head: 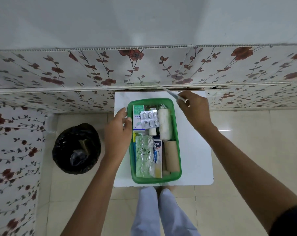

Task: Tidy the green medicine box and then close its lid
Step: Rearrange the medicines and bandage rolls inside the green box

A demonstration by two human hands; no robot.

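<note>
Floral-patterned wall panels and a pale tiled floor surround one small white table [193,159], seen from above. At its far edge, the right hand [193,108] pinches one thin, pale, flat object [168,91] that looks like a lid seen edge-on; it slants up and away to the left, toward the wall ledge. The left hand [118,132] rests against the left rim of the single green medicine box [177,142], fingers loosely curled and closed on nothing, their tips just over the rim. That box stands open in the middle of the table, its long axis running from the person toward the wall. Inside lie one silver blister strip [149,119] atop one green-and-white carton [137,116], one white gauze roll [164,123], one brown cardboard tube [171,156], one small white roll [152,131] and one crinkled green packet [144,156], most laid lengthwise; further cartons beneath are partly hidden. One black-lined bin [76,149] stands on the floor to the left, well apart from the table. Two pale trouser legs [161,210] show below the table's near edge.
</note>
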